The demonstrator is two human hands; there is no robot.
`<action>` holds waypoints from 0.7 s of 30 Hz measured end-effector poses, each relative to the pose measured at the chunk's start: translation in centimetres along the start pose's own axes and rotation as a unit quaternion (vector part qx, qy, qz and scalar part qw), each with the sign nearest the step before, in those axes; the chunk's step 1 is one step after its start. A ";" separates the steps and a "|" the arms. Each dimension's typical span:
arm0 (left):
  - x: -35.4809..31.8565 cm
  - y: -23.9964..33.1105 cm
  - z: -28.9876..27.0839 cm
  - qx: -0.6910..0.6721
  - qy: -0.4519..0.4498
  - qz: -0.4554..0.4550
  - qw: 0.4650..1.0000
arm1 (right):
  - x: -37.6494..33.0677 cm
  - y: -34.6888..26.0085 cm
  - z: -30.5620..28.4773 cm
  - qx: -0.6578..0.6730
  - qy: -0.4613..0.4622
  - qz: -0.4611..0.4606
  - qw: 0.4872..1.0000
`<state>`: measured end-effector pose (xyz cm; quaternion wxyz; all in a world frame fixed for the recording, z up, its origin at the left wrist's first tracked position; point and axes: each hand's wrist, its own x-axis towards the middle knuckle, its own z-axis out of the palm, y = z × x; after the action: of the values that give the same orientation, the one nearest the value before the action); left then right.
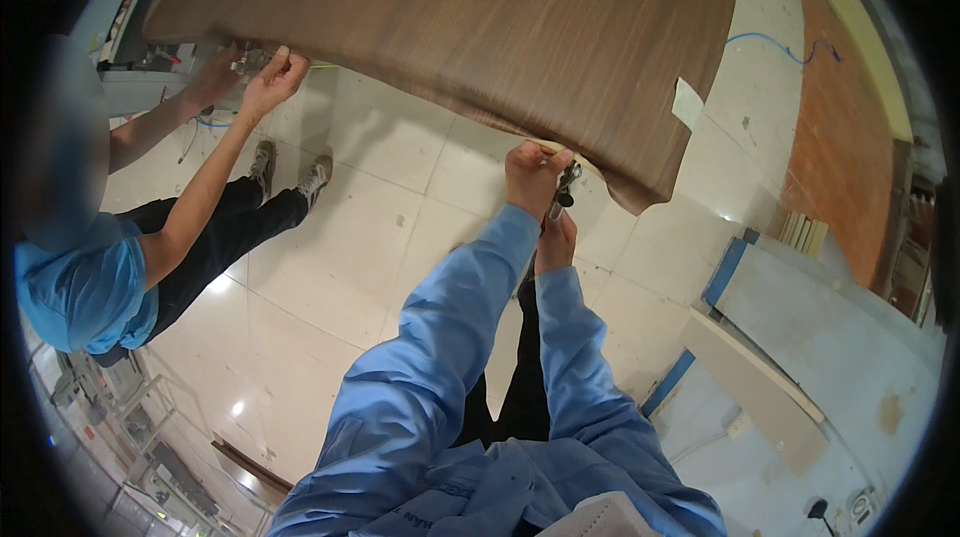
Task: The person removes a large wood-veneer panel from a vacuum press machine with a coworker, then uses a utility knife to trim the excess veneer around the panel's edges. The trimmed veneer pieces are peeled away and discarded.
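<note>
An open rack (pixel 165 427) at the lower left held grey items too small to make out. The wood-grain panel (pixel 480 17) spread across the top of the view, above the floor, its near edge slanting from upper left to a corner on the right and its far side cut off; the grain ran away from the person. Along the near right corner, a loose covering (pixel 640 199) hung wavy past the edge. The left hand (pixel 535 177) pinched that covering's rim between thumb and fingers. Just below, the right hand (pixel 555 245) was closed around a slim metal tool (pixel 556 209) with a black knob, its long axis pointing up and away toward the rim.

To the left, a co-worker (pixel 85 277) in blue had both hands at the same near edge; what they gripped was unclear. Pale tiles covered the floor (pixel 320 287), where a blue cable (pixel 775 40) lay. At the right, a cream board (pixel 750 392) rested on a whitish desk (pixel 850 337), near an orange-brown sheet (pixel 840 137).
</note>
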<state>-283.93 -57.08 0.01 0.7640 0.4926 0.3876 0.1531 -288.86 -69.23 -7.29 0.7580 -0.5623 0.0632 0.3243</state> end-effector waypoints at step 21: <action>0.2 -1.3 -0.3 -0.072 -0.020 0.002 0.997 | 8.4 1.6 1.0 0.333 0.112 0.026 0.936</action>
<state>-284.25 -57.35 -1.28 0.8050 0.4399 0.3587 0.1724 -283.44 -64.52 -12.12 0.8812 -0.3086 0.2668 0.2390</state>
